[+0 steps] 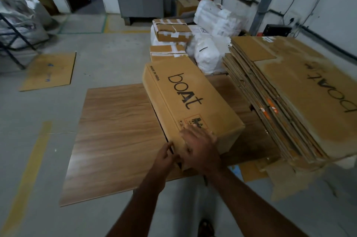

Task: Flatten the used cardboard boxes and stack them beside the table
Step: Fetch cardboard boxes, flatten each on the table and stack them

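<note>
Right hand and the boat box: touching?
Touching. The head view shows the right hand lying flat on the boat box's near top corner, fingers spread.

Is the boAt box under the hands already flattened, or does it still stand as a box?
Not flattened: the boAt box on the table shows a top and side face. Left hand pinches its near edge; right hand rests on top.

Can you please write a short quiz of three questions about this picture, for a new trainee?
1. True or false: the boat box on the table is already flat.
2. Where is the stack of flattened cartons? A) right of the box B) on the floor at the left C) under the table
3. Fill in: the right hand rests on the near ___ of the box, and the left hand is at the corner beside it.

Key: 1 false; 2 A; 3 end.
</note>
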